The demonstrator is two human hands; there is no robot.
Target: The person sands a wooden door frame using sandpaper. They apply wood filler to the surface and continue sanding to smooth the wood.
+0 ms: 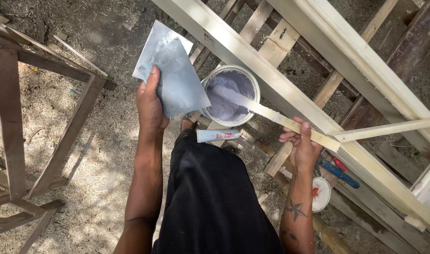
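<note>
The left hand (150, 104) grips two flat metal scraper blades (170, 75), fingers closed round their lower edge, holding them above the sawdust-strewn ground (97, 155) beside the tin. The right hand (302, 143) has its fingers wrapped round a long flat stirring stick (271, 114), whose far end dips into the pale lilac-grey filler in an open round tin (231, 94). A white tube (218, 135) lies just below the tin. A pale wooden frame (318, 94) slants across wooden slats (271, 42) on the right.
</note>
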